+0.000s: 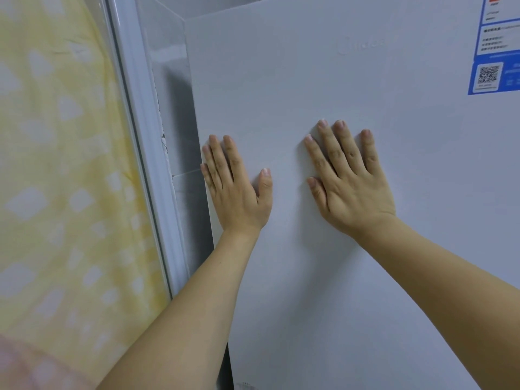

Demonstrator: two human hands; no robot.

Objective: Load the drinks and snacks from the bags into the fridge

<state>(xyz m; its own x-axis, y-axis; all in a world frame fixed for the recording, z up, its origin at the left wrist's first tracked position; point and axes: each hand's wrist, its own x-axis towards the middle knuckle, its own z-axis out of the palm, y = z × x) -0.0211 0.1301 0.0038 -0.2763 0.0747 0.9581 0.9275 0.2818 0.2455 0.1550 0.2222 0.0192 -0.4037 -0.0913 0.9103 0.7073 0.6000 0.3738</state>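
Two bare forearms rise from the bottom of the frame. The left hand [236,190] lies flat on the fridge door [323,88] at its left edge, mid-frame, fingers straight, gripping nothing. The right hand [351,181] presses flat just beside it, fingers spread, likewise holding nothing. Blue stickers [495,49] sit at the door's upper right. A yellow patterned cloth [62,164] fills the left side, with a white frame [140,136] between it and the fridge.
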